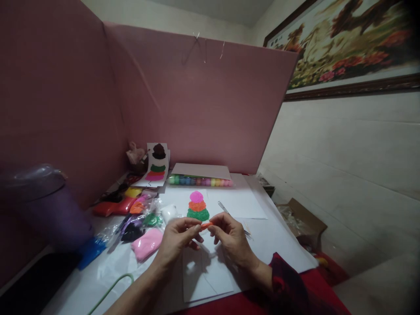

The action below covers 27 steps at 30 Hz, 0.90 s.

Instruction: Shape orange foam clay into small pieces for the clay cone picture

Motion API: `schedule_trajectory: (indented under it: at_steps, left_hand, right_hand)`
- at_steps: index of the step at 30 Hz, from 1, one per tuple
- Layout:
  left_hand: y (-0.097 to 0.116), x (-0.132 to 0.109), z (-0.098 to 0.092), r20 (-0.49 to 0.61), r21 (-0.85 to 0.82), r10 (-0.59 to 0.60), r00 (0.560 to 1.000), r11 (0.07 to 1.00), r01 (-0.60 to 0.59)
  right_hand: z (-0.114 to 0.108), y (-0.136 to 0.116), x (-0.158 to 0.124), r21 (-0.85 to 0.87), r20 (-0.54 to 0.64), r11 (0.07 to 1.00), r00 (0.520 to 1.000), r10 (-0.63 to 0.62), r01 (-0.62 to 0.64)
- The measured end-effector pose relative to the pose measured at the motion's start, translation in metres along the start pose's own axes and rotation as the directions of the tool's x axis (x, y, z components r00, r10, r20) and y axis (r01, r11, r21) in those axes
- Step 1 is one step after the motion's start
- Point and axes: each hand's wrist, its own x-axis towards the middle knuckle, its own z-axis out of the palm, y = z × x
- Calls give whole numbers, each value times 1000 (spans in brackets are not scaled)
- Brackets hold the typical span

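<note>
A small orange strip of modelling clay (206, 225) is pinched between my two hands, over a white sheet of paper (206, 284). My left hand (180, 238) grips its left end with thumb and forefinger. At the other end, the thumb and forefinger of my right hand (229, 236) are closed on it. Just beyond my fingers, the paper carries stacked patches of clay: pink (197, 197) on top, orange (197, 206) in the middle and green (197, 214) below. My fingers partly hide the lower part of the sheet's design.
Bags of coloured clay, among them pink (147, 244), white (169, 212) and black (131, 232), lie at the left. A long pack of coloured pots (200, 181) stands behind. Slender tools (223, 207) rest to the right. A purple container (49, 210) stands at far left.
</note>
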Motion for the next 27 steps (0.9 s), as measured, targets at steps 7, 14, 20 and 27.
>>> schedule_trajectory:
  at_steps: [7,14,20,27]
  left_hand:
    - [-7,-1,3,108,27,37,993,999,-40]
    - [-10,0,3,87,67,79,993,994,-85]
    - [-8,-1,5,81,43,66,995,997,-69]
    - [-3,-2,5,92,47,45,995,998,-50]
  right_hand:
    - [2,-4,-2,5,85,1000,996,-2,2]
    - [4,-12,-6,41,197,999,980,-10,2]
    - [3,-13,-7,-26,118,1000,993,-6,9]
    - [3,-16,-8,-155,161,977,980,-118,143]
